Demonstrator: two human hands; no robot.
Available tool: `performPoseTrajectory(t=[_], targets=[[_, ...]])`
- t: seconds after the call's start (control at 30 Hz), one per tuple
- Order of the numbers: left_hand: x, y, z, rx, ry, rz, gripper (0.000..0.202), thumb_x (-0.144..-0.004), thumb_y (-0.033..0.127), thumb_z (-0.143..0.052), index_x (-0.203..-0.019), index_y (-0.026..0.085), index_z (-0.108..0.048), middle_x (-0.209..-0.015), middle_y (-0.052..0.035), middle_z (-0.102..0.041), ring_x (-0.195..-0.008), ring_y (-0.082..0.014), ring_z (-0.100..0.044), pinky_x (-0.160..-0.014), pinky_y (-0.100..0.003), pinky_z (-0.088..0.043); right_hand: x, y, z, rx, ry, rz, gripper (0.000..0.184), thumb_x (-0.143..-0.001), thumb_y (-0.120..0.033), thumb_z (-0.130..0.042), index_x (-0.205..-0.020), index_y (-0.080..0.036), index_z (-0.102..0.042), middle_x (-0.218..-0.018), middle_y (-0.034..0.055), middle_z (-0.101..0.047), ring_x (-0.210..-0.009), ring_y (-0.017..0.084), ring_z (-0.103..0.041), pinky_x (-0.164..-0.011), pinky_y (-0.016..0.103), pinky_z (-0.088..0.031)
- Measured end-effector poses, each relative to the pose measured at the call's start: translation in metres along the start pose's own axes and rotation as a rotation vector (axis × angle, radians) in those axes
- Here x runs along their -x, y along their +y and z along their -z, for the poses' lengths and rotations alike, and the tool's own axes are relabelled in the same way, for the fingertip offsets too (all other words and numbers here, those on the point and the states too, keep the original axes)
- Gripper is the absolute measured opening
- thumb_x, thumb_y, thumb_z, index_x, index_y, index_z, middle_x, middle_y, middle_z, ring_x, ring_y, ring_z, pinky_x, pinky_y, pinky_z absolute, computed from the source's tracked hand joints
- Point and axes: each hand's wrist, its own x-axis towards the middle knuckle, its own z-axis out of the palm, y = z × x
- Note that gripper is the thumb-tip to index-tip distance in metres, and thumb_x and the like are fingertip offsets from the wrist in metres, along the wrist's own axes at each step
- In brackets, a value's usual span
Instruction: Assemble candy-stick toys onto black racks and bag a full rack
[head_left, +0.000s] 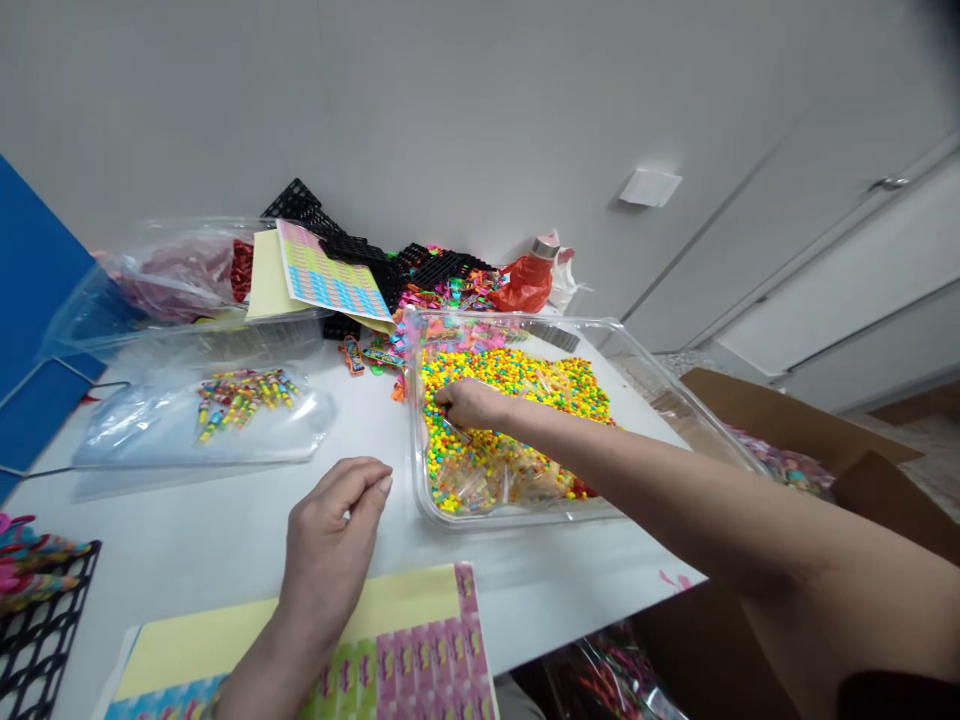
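A clear plastic tub (517,517) stands on the white table, filled with small round candies (525,375), mostly yellow with red, green and blue. My right hand (474,404) reaches into its left part, fingers curled down among the candies. A narrow clear piece (456,432) shows just under those fingers; its kind I cannot make out. Clear plastic (502,475) lies over the candies at the tub's near side. My left hand (336,530) is closed left of the tub, thumb against the forefinger; whatever it may hold is hidden. Beneath that wrist lies a sheet of printed labels (420,650).
Filled candy tubes (244,395) rest on clear bags (135,430) at left. Behind are another label sheet (330,268), black plastic mesh (360,250), colourful small pieces (457,290) and an orange bag (525,285). A cardboard box (795,410) stands right of the table.
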Motion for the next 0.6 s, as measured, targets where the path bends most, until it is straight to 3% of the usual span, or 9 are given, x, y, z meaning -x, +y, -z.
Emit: performPoseTrajectory(t=[0.13,0.27,0.37,0.47,0.6], targets=[[-0.003,0.008,0.003,-0.015,0.021,-0.023,0.014,-0.085,0.029,-0.058,-0.079,0.023,-0.070,-0.088,-0.0001,-0.070,-0.083,-0.0155,-0.064,-0.077,-0.026,-0.048,0.004,0.001,-0.001,-0.526,0.085,-0.051,0.010,-0.061,-0.011,-0.060,-0.065,-0.017,-0.055,-0.053,-0.0076,-0.045,-0.053,0.008,-0.046,-0.053,0.021,-0.032],[-0.010,0.026,-0.004,-0.042,0.032,-0.119,0.014,-0.086,0.027,-0.056,-0.081,0.023,-0.069,-0.086,-0.0011,-0.070,-0.080,-0.0158,-0.064,-0.075,-0.026,-0.049,0.027,0.013,0.003,-0.856,0.205,0.010,0.018,-0.061,-0.022,-0.068,-0.062,-0.017,-0.051,-0.054,-0.0086,-0.044,-0.054,0.007,-0.039,-0.053,0.021,-0.029],[-0.022,0.042,-0.022,-0.090,-0.012,-0.214,0.016,-0.086,0.025,-0.054,-0.090,0.023,-0.070,-0.095,-0.0037,-0.072,-0.083,-0.0178,-0.066,-0.080,-0.029,-0.050,0.053,0.012,0.007,-1.001,0.230,0.020,0.020,-0.060,-0.026,-0.071,-0.065,-0.017,-0.054,-0.057,-0.0080,-0.049,-0.055,0.007,-0.039,-0.054,0.022,-0.029],[-0.036,0.056,-0.046,-0.181,-0.123,-0.191,0.027,-0.079,0.025,-0.060,-0.104,0.021,-0.069,-0.103,-0.0075,-0.072,-0.081,-0.0212,-0.067,-0.077,-0.032,-0.051,0.083,-0.005,0.009,-1.184,0.239,0.041,0.019,-0.060,-0.026,-0.072,-0.066,-0.017,-0.056,-0.060,-0.0068,-0.053,-0.058,0.007,-0.043,-0.058,0.022,-0.033],[-0.047,0.064,-0.071,-0.228,-0.286,-0.077,0.025,-0.075,0.026,-0.059,-0.097,0.023,-0.069,-0.077,-0.0035,-0.072,-0.068,-0.0219,-0.066,-0.059,-0.028,-0.047,0.114,-0.027,0.009,-1.403,0.230,0.028,0.024,-0.064,-0.034,-0.070,-0.061,-0.018,-0.052,-0.055,-0.0063,-0.051,-0.054,0.007,-0.046,-0.058,0.022,-0.037]])
